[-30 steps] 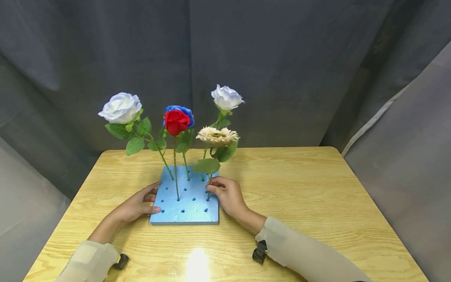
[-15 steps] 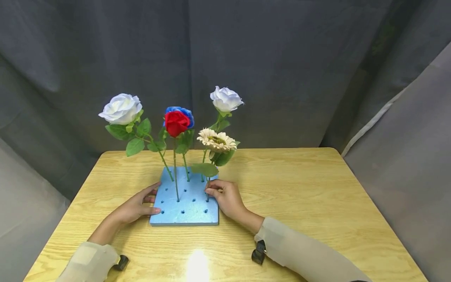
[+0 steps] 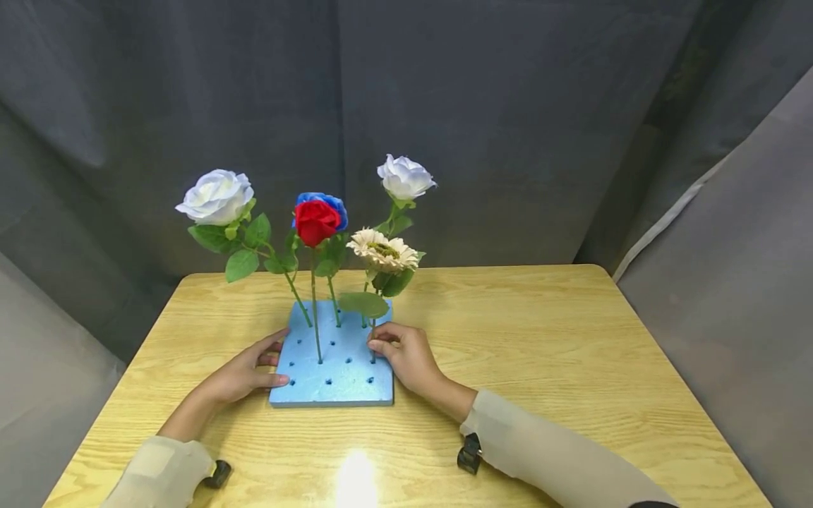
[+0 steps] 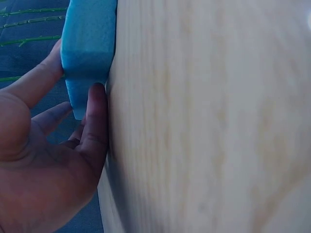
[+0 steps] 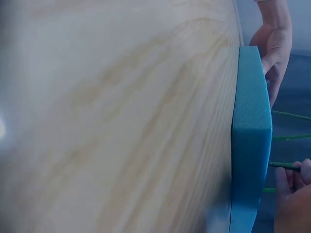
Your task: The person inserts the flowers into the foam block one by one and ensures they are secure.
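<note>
My right hand (image 3: 411, 354) pinches the thin stem of a cream gerbera-like artificial flower (image 3: 384, 250). That stem's foot is at a hole on the right side of a light-blue foam board (image 3: 330, 391). At the board's left edge, my left hand (image 3: 238, 370) rests with its fingers spread and touching the edge; the left wrist view shows fingertips on its side and top. Also standing in the board are a white rose (image 3: 217, 197) at left, a red rose (image 3: 316, 223), a blue rose (image 3: 324, 199) mostly hidden behind it, and another white rose (image 3: 405, 177) at right.
The foam board lies on a wood-grain table (image 3: 540, 339), with several bare holes across its front and middle. Dark grey curtains (image 3: 495, 127) hang behind the table and along both sides.
The cream flower's head has tipped toward me and shifted slightly left, turning its centre into view. My right hand keeps its pinch on the stem; my left hand stays at the board.
</note>
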Demonstrator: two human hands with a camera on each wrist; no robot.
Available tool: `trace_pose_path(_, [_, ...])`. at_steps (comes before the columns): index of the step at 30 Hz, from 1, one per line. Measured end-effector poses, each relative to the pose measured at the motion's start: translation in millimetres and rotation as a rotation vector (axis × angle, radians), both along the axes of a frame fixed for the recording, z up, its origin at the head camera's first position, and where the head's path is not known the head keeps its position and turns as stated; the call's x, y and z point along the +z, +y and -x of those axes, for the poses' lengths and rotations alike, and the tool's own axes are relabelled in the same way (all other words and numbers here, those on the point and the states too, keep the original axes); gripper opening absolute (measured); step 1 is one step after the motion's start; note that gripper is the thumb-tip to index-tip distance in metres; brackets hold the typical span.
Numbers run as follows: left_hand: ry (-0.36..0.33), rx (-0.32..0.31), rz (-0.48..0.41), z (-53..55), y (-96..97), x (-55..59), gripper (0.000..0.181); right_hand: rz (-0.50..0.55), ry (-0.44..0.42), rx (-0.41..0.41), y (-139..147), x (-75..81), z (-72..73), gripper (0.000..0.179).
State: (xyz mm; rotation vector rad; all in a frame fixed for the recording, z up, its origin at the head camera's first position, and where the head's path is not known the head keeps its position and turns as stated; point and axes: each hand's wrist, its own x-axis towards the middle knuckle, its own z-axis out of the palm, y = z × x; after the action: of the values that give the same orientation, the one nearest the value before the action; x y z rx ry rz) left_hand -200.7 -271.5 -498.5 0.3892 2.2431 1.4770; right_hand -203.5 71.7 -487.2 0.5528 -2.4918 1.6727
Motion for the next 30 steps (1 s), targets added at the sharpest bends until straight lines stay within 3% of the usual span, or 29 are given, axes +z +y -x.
trace_pose_path(6, [-0.001,-0.002,-0.008,0.7,0.6,0.8,0.099,0.099,-0.118,0.021,1.6,3.8,-2.4,0.007])
trace_pose_path(14, [-0.024,0.006,-0.041,0.8,0.3,0.3,0.099,0.185,-0.23,0.089,6.1,6.5,-1.7,0.026])
trace_pose_path(21, [-0.025,0.007,-0.043,-0.3,2.7,1.5,0.098,0.17,-0.232,0.138,22.4,8.8,-0.8,0.032])
trace_pose_path(30, [-0.013,0.009,-0.008,0.2,4.9,4.1,0.098,0.071,-0.213,0.066,60.8,12.3,1.9,0.038])
